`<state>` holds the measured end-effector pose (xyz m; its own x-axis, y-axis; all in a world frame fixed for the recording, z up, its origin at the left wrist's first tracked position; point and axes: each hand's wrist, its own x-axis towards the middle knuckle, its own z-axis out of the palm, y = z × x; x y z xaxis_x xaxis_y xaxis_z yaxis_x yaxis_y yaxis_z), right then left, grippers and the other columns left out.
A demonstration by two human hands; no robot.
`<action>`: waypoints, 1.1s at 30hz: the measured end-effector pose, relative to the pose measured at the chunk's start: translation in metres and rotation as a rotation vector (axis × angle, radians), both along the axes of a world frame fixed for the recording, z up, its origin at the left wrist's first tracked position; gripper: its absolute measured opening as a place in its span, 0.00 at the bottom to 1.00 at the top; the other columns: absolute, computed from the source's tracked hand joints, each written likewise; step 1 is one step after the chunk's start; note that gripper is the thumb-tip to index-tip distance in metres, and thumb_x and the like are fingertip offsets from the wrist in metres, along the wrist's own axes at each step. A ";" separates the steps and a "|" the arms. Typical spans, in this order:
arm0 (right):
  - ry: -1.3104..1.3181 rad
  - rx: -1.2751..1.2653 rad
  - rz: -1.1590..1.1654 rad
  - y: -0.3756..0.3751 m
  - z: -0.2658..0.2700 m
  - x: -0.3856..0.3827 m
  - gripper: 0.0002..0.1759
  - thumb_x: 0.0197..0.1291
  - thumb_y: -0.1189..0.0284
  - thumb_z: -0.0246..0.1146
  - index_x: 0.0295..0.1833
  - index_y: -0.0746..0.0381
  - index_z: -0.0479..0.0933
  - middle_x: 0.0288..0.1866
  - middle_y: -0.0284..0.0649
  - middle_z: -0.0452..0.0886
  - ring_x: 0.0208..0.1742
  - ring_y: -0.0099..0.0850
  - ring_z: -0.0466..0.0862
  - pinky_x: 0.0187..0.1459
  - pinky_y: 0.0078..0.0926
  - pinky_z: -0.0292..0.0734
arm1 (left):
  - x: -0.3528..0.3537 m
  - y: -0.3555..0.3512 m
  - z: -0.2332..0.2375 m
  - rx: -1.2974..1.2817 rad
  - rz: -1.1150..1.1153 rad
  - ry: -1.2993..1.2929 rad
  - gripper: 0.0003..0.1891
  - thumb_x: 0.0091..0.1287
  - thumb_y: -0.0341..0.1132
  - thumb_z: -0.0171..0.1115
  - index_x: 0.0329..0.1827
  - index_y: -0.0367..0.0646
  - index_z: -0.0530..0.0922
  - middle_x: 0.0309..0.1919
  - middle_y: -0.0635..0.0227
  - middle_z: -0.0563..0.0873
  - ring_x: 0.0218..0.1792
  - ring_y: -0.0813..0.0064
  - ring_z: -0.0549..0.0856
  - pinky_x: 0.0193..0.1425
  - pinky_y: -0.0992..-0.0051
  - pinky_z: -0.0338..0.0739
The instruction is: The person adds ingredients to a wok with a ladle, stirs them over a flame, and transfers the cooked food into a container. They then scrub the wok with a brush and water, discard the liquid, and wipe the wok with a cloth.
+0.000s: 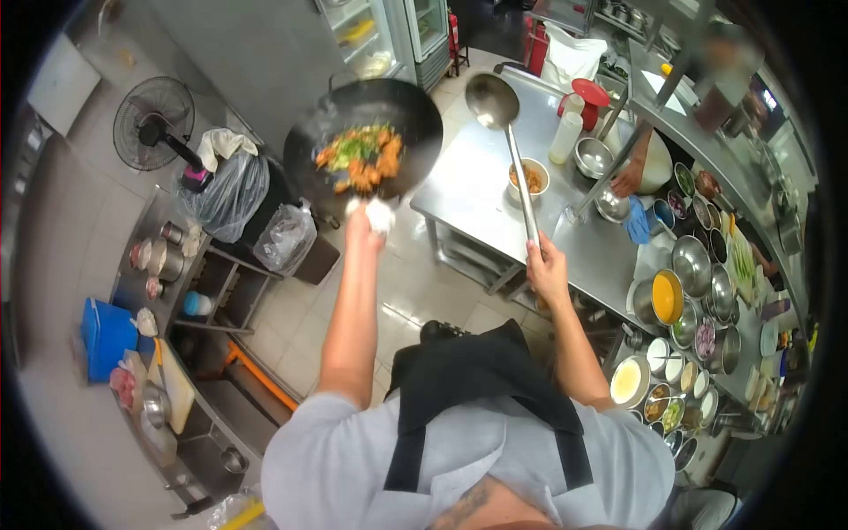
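With a white cloth (381, 217) wrapped at the grip, my left hand (364, 225) is closed on the near side of a black wok (415, 110). Orange-brown fried pieces with chopped greens (360, 157) lie in the wok, which is held up over the floor. My right hand (548, 269) grips the long handle of a metal ladle (492, 100). The ladle's bowl points away from me, above the steel table. Beneath its handle, a white bowl (536, 193) holds orange-brown food.
A squeeze bottle (565, 137) and metal bowl (593, 156) stand on the steel table (477, 194). Another person's hand (629, 177) is beside them. Several ingredient containers (667, 296) crowd the right counter. A bagged bin (231, 199) and a fan (152, 124) stand left.
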<state>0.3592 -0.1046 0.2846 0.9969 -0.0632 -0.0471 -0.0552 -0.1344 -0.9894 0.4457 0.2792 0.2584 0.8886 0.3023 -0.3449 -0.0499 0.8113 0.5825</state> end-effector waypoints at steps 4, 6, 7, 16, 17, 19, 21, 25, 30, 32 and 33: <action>-0.011 0.002 0.041 0.042 0.008 0.027 0.26 0.72 0.68 0.61 0.71 0.67 0.71 0.22 0.25 0.70 0.20 0.15 0.69 0.22 0.19 0.65 | 0.063 0.012 -0.035 0.113 -0.115 -0.021 0.08 0.73 0.31 0.49 0.33 0.49 0.74 0.26 0.71 0.82 0.21 0.74 0.81 0.21 0.71 0.75; -0.091 -0.011 0.060 0.049 0.018 0.026 0.24 0.72 0.69 0.60 0.70 0.67 0.73 0.23 0.27 0.73 0.22 0.15 0.70 0.24 0.19 0.67 | 0.014 -0.037 0.008 0.051 0.012 -0.032 0.06 0.72 0.28 0.50 0.38 0.45 0.75 0.29 0.69 0.83 0.25 0.71 0.84 0.26 0.69 0.82; -0.115 -0.051 0.061 0.052 0.021 0.028 0.24 0.72 0.69 0.60 0.69 0.67 0.73 0.24 0.28 0.75 0.22 0.16 0.70 0.25 0.19 0.68 | -0.001 -0.048 0.026 0.072 0.019 -0.065 0.06 0.73 0.29 0.49 0.41 0.43 0.76 0.30 0.68 0.84 0.26 0.70 0.85 0.29 0.68 0.84; -0.136 -0.532 0.053 0.081 0.066 0.040 0.24 0.70 0.65 0.60 0.67 0.67 0.74 0.23 0.42 0.75 0.26 0.28 0.76 0.33 0.32 0.72 | 0.057 -0.019 -0.006 -0.127 -0.144 0.099 0.06 0.75 0.32 0.50 0.43 0.39 0.74 0.33 0.63 0.84 0.28 0.66 0.86 0.28 0.68 0.82; -0.133 -0.531 0.047 0.087 0.067 0.042 0.24 0.70 0.65 0.60 0.67 0.67 0.74 0.23 0.42 0.75 0.26 0.28 0.76 0.33 0.32 0.72 | 0.057 -0.023 0.002 -0.126 -0.150 0.101 0.06 0.75 0.32 0.50 0.43 0.39 0.74 0.33 0.63 0.84 0.28 0.66 0.86 0.28 0.68 0.82; -0.174 -0.550 0.006 0.097 0.069 0.048 0.24 0.70 0.66 0.61 0.65 0.68 0.74 0.25 0.46 0.76 0.28 0.30 0.79 0.37 0.37 0.74 | 0.058 -0.031 0.015 -0.018 -0.039 0.162 0.05 0.74 0.30 0.51 0.43 0.37 0.73 0.33 0.63 0.83 0.29 0.66 0.86 0.29 0.67 0.83; -0.235 -0.588 -0.017 0.109 0.043 0.065 0.22 0.71 0.65 0.60 0.63 0.70 0.75 0.26 0.46 0.77 0.27 0.30 0.80 0.34 0.36 0.75 | 0.051 -0.043 -0.007 0.091 0.022 0.036 0.05 0.72 0.27 0.52 0.46 0.36 0.73 0.34 0.62 0.83 0.30 0.66 0.86 0.31 0.65 0.84; 0.251 -0.004 0.188 0.154 0.071 0.073 0.17 0.74 0.66 0.58 0.56 0.70 0.75 0.27 0.41 0.78 0.22 0.25 0.76 0.21 0.26 0.71 | 0.046 -0.069 -0.054 0.383 0.115 -0.062 0.10 0.67 0.23 0.51 0.50 0.34 0.73 0.38 0.58 0.83 0.32 0.67 0.87 0.32 0.64 0.84; 0.528 0.598 0.254 0.182 0.061 0.106 0.14 0.75 0.69 0.55 0.58 0.67 0.71 0.29 0.37 0.74 0.18 0.19 0.68 0.15 0.17 0.62 | 0.021 -0.063 -0.008 0.175 -0.116 0.103 0.07 0.70 0.27 0.51 0.48 0.35 0.73 0.38 0.58 0.82 0.31 0.64 0.86 0.31 0.63 0.84; 0.613 0.645 0.304 0.180 0.054 0.112 0.16 0.75 0.71 0.55 0.61 0.69 0.67 0.31 0.40 0.73 0.19 0.19 0.67 0.15 0.17 0.61 | 0.017 -0.060 0.005 -0.049 -0.164 0.198 0.06 0.72 0.31 0.53 0.43 0.37 0.75 0.34 0.60 0.82 0.30 0.63 0.86 0.31 0.63 0.82; 0.622 0.648 0.304 0.177 0.052 0.107 0.16 0.75 0.71 0.55 0.61 0.69 0.67 0.31 0.40 0.73 0.19 0.19 0.67 0.15 0.17 0.61 | 0.015 -0.056 -0.008 -0.048 -0.161 0.208 0.06 0.72 0.31 0.53 0.43 0.37 0.75 0.34 0.60 0.82 0.30 0.63 0.86 0.31 0.63 0.82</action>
<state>0.4657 0.0728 0.3368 0.7504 0.4201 -0.5103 -0.6509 0.3354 -0.6810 0.4611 0.2228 0.2505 0.8325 0.1421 -0.5355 0.1984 0.8260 0.5276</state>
